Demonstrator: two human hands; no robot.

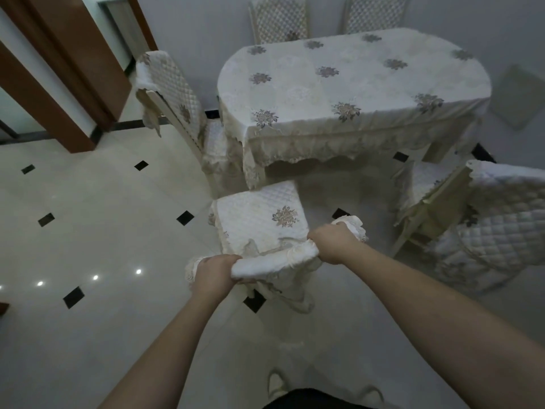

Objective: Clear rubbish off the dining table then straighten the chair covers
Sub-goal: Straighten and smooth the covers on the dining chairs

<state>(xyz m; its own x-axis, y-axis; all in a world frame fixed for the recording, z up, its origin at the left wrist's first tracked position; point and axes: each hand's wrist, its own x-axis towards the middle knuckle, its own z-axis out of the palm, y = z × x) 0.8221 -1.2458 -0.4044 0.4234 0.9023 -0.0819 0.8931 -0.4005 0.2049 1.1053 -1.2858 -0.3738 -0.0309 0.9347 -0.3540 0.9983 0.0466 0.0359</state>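
While my left grip (pixel 213 274) and right grip (pixel 331 245) clutch the bunched white quilted chair cover (pixel 274 261) atop the chair-back near the desk (pixel 354 84), uneven tugging could skew it.

Single head cam, looks fwd/down, hands near, dining table (pixel 354 93) beyond.

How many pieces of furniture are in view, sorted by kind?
Oval dining table under cream floral cloth: 1
Cream chairs with quilted covers: 5 (near, left, right, far and)
Total: 6
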